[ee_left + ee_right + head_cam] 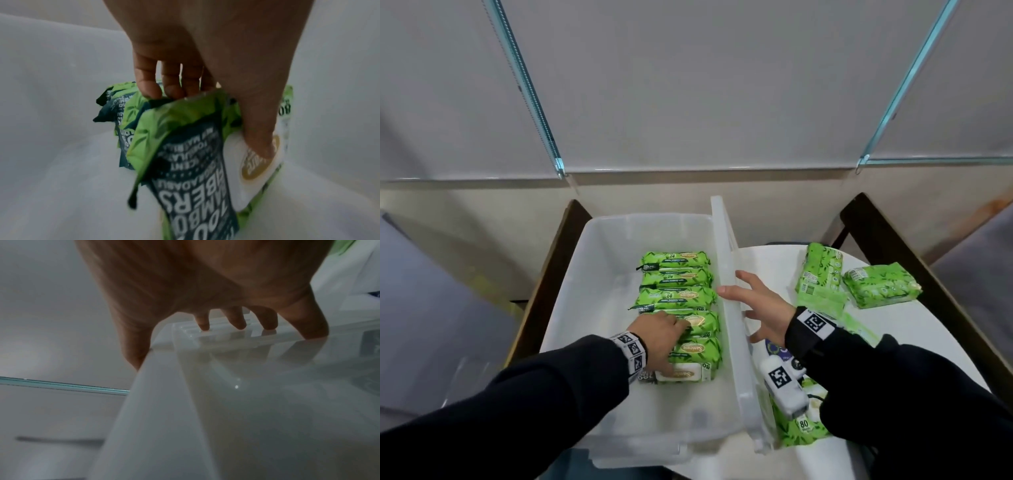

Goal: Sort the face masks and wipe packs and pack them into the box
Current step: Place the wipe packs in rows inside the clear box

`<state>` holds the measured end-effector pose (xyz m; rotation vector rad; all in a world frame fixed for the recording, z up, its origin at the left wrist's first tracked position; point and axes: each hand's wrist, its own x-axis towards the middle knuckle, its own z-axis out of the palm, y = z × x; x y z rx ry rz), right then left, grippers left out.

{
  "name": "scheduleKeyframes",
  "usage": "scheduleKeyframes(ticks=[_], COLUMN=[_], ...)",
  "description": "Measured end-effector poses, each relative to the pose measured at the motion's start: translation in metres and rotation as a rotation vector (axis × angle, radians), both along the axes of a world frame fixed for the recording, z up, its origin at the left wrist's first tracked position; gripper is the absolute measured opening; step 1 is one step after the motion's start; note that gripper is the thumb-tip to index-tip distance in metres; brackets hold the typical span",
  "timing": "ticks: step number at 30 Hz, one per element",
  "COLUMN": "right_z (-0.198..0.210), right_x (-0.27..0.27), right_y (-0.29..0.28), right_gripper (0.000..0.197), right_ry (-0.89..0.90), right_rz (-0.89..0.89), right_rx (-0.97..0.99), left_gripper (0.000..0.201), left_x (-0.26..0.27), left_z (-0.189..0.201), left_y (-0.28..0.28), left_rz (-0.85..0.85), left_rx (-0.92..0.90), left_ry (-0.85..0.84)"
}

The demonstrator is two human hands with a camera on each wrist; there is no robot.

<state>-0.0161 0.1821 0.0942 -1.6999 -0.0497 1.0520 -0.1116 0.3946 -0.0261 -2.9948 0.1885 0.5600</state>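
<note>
Head view first: a translucent white plastic storage box (599,260) sits on the table, and along its right-hand side runs a row of green plastic wipe packs (676,287), packed side by side. The left hand (659,337) is down inside the box, fingers curled over the nearest pack in the row (688,371), the one with the white flip lid. The right hand (760,310) has its fingers spread against the box's upright hinged translucent lid (729,274), thumb hooked over its edge. On the round white table (914,329) to the right lie two more green wipe packs (880,284), and another green pack (801,425) lies under the right forearm. Left wrist view now: the left hand's fingers (148,87) grip over the top of the nearest pack (185,129) while the thumb presses its white lid, the other packs bunched just behind. Right wrist view: the right hand's fingers (238,321) lie straight and apart against the lid's ribbed edge (218,335), touching it, with the thumb on the other side.
</note>
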Motion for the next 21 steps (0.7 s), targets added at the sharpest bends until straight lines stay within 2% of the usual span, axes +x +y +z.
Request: scheduleKeyframes(ticks=[1,3,5,6,7,8,9,10,12,16,19,21], right_z=[-0.002,-0.004,-0.004,-0.004,-0.004,-0.004,-0.004,-0.004,-0.005,-0.009,-0.012,-0.012], right_x=[0.001,0.002,0.002,0.002,0.002,0.002,0.002,0.002,0.003,0.004,0.006,0.006], right_y=[-0.001,-0.003,-0.005,-0.005,-0.005,-0.004,-0.004,-0.004,-0.004,-0.005,-0.008,-0.009], right_gripper=[0.124,0.123,0.122,0.122,0.122,0.121,0.120,0.120,0.118,0.116,0.117,0.119], right_ry=[-0.002,0.001,0.003,0.004,0.003,0.000,-0.004,-0.007,-0.017,-0.026,-0.030,-0.024], right_rz=[0.002,0.004,0.006,0.009,0.011,0.013,0.013,0.012,0.008,0.005,0.019,0.034], right_rx=[-0.003,0.000,0.005,0.004,0.003,-0.002,-0.006,-0.012,-0.016,-0.016,-0.003,0.006], left_gripper=[0.084,0.073,0.071,0.078,0.086,0.089,0.087,0.083,0.079,0.078,0.076,0.074], left_x=[0.000,0.001,0.008,0.011,0.013,0.015,0.015,0.015,0.015,0.014,0.010,0.011], left_z=[0.005,0.016,0.016,0.012,0.005,-0.003,-0.008,-0.013,-0.013,-0.007,-0.008,-0.011], left_y=[0.001,0.009,0.030,0.041,0.051,0.058,0.059,0.057,0.049,0.045,0.047,0.048], left_rz=[0.042,0.279,0.688,0.933,1.166,1.340,1.437,1.459,1.414,1.359,1.360,1.401], left_rx=[-0.065,-0.325,-0.618,-0.755,-0.897,-1.052,-1.204,-1.341,-1.441,-1.452,-1.494,-1.434], left_ry=[-0.036,-0.181,-0.425,-0.496,-0.460,-0.331,-0.162,-0.025,0.072,0.043,0.086,0.045])
